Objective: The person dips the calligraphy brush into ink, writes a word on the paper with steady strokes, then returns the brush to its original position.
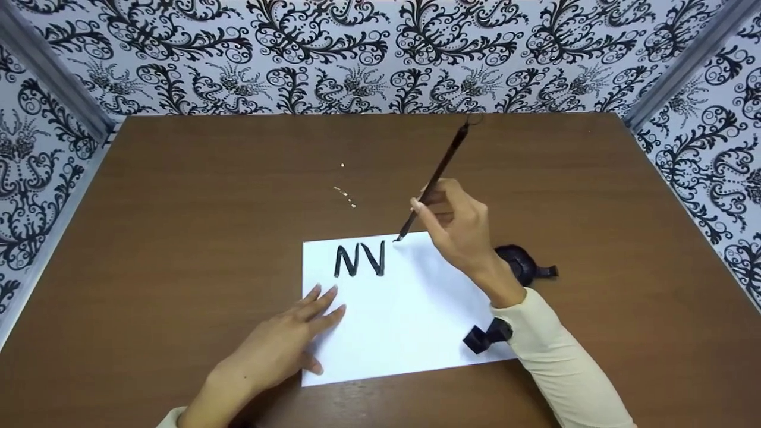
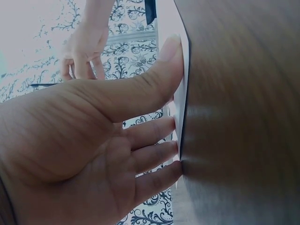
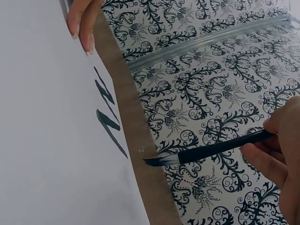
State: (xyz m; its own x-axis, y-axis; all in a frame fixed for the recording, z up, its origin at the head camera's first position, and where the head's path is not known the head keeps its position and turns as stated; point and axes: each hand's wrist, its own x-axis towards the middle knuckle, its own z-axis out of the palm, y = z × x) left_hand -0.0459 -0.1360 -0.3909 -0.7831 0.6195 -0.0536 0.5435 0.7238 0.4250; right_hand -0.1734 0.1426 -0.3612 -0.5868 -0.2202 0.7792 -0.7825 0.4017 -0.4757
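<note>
A white sheet of paper (image 1: pixel 392 321) lies on the brown table, bearing black painted zigzag strokes (image 1: pixel 359 260) near its top left. My right hand (image 1: pixel 461 223) pinches a dark, slim paintbrush (image 1: pixel 446 159) between thumb and fingers. Its handle leans up and to the right, and its tip is beside the last stroke, close to the paper's top edge. In the right wrist view, the bristles (image 3: pixel 159 161) are dark at the point and pale near the handle. My left hand (image 1: pixel 285 336) rests with fingers spread on the paper's left edge, thumb low on the sheet.
Black parts (image 1: pixel 516 264) show on both sides of my right wrist, one overlapping the paper. Small pale specks (image 1: pixel 345 195) appear on the table (image 1: pixel 196 196) beyond the sheet. Black-and-white patterned walls (image 1: pixel 321 59) border the table at the back and sides.
</note>
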